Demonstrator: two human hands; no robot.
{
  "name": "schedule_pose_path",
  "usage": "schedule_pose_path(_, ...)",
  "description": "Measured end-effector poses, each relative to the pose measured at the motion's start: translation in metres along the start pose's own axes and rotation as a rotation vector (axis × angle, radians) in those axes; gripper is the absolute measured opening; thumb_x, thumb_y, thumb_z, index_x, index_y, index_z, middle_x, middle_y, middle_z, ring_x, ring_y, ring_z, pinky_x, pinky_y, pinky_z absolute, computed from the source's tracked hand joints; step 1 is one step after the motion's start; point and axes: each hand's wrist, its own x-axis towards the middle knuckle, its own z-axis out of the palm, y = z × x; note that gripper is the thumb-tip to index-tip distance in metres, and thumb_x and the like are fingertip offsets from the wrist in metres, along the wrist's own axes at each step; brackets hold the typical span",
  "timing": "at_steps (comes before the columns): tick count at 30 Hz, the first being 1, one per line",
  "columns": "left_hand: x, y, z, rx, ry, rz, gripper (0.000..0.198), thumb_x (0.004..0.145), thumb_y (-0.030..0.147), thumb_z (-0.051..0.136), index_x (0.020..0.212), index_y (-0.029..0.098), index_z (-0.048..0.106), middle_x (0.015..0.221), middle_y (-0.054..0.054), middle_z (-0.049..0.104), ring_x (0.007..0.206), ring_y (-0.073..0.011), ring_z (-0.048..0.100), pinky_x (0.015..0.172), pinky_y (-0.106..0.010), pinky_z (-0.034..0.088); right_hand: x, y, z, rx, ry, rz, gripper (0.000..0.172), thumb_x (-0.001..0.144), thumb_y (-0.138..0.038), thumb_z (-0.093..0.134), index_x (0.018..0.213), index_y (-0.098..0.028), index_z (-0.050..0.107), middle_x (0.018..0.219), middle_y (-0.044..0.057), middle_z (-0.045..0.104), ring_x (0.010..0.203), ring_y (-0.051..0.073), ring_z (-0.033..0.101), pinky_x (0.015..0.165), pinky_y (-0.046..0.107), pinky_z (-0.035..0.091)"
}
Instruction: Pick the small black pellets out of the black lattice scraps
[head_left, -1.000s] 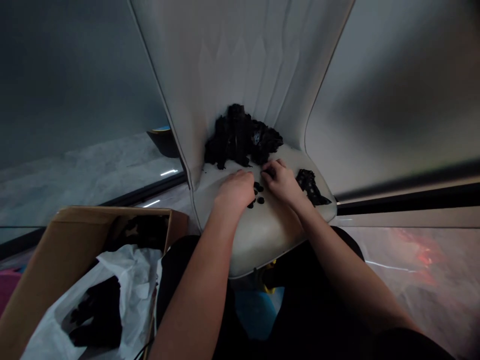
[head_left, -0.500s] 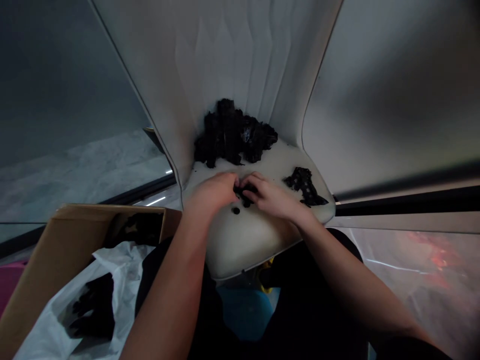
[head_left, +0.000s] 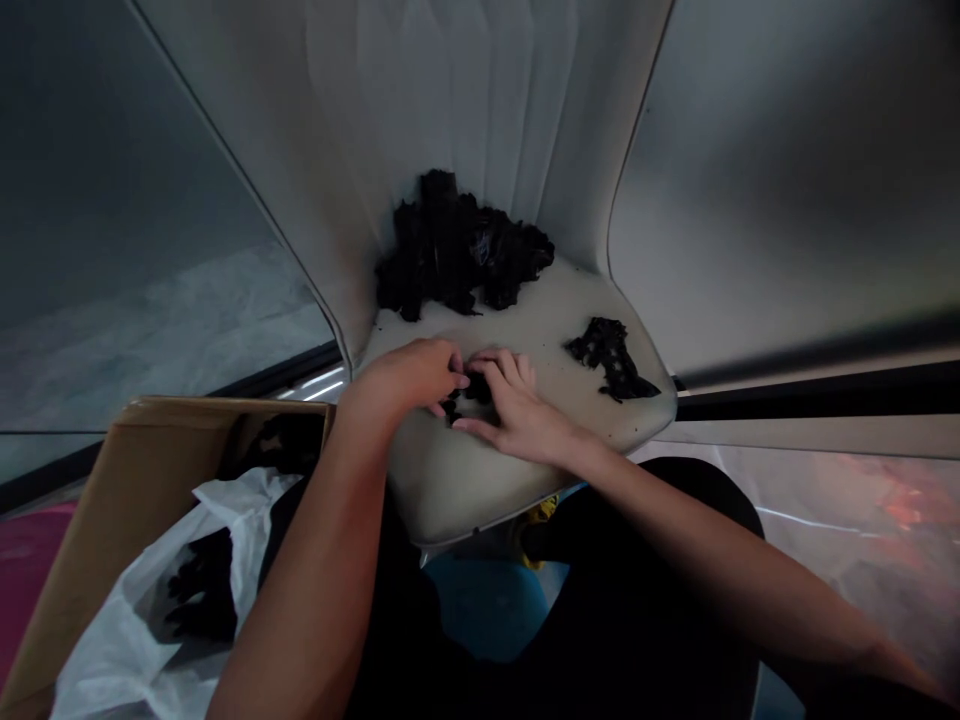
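Observation:
Both my hands meet at the left middle of a pale chair seat [head_left: 517,480]. My left hand [head_left: 409,375] is curled knuckles-up, its fingertips closed on a few small black pieces [head_left: 466,394]. My right hand [head_left: 521,412] lies on its side against them, fingers stretched and slightly cupped, thumb below. A large heap of black pieces [head_left: 457,250] sits at the back of the seat against the backrest. A smaller black clump [head_left: 611,355] lies on the right side of the seat, apart from my hands.
A cardboard box [head_left: 97,500] stands at lower left, holding a white plastic bag [head_left: 142,640] with more black pieces inside. The chair's tall pale backrest [head_left: 465,110] rises behind. My dark-clothed legs are under the seat, with a blue object [head_left: 491,605] between them.
My hands slid left across the seat and drew together, gathering the loose black pieces between them. The view shifted slightly right and up.

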Motion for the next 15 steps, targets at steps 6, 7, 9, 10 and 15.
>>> schedule_pose_path(6, -0.002, 0.001, 0.000, 0.064, 0.017, -0.051, 0.035, 0.099, 0.000, 0.061, 0.120, 0.019, 0.081, 0.117, -0.009, 0.091, 0.088, -0.0196, 0.089, 0.088, -0.028, 0.066, -0.002, -0.013, 0.022, -0.208, 0.055, -0.042, 0.083, 0.103, -0.076, 0.071, 0.150, -0.009, 0.059, 0.154, 0.027, 0.061, 0.130, 0.044, 0.052, 0.111, 0.063, 0.048)
schedule_pose_path(7, -0.004, 0.002, 0.000, 0.088, 0.022, -0.060, 0.033, 0.098, -0.001, 0.062, 0.117, 0.018, 0.082, 0.115, -0.010, 0.091, 0.091, -0.0206, 0.089, 0.090, -0.028, 0.065, -0.001, -0.017, 0.025, -0.244, 0.058, -0.041, 0.081, 0.106, -0.075, 0.066, 0.149, -0.007, 0.060, 0.153, 0.028, 0.062, 0.128, 0.044, 0.052, 0.110, 0.062, 0.048)
schedule_pose_path(9, -0.009, 0.005, -0.002, 0.141, 0.039, -0.073, 0.028, 0.097, 0.000, 0.065, 0.111, 0.017, 0.083, 0.110, -0.012, 0.091, 0.097, -0.0240, 0.089, 0.092, -0.030, 0.065, 0.002, -0.024, 0.031, -0.316, 0.066, -0.042, 0.071, 0.112, -0.067, 0.058, 0.147, -0.005, 0.062, 0.151, 0.029, 0.063, 0.125, 0.043, 0.052, 0.106, 0.060, 0.048)
schedule_pose_path(10, -0.011, 0.005, -0.002, 0.169, 0.052, -0.076, 0.025, 0.097, 0.002, 0.066, 0.108, 0.017, 0.083, 0.107, -0.013, 0.091, 0.101, -0.0259, 0.089, 0.094, -0.032, 0.064, 0.004, -0.027, 0.034, -0.349, 0.071, -0.041, 0.065, 0.113, -0.062, 0.056, 0.145, -0.006, 0.063, 0.149, 0.029, 0.064, 0.123, 0.043, 0.053, 0.104, 0.059, 0.049)
schedule_pose_path(15, -0.018, -0.002, -0.004, 0.258, 0.143, -0.065, 0.020, 0.097, 0.009, 0.068, 0.104, 0.018, 0.085, 0.108, -0.014, 0.089, 0.114, -0.0305, 0.085, 0.102, -0.036, 0.063, 0.012, -0.035, 0.041, -0.425, 0.075, -0.043, 0.044, 0.113, -0.049, 0.055, 0.131, -0.010, 0.068, 0.139, 0.029, 0.067, 0.118, 0.043, 0.055, 0.098, 0.058, 0.047)
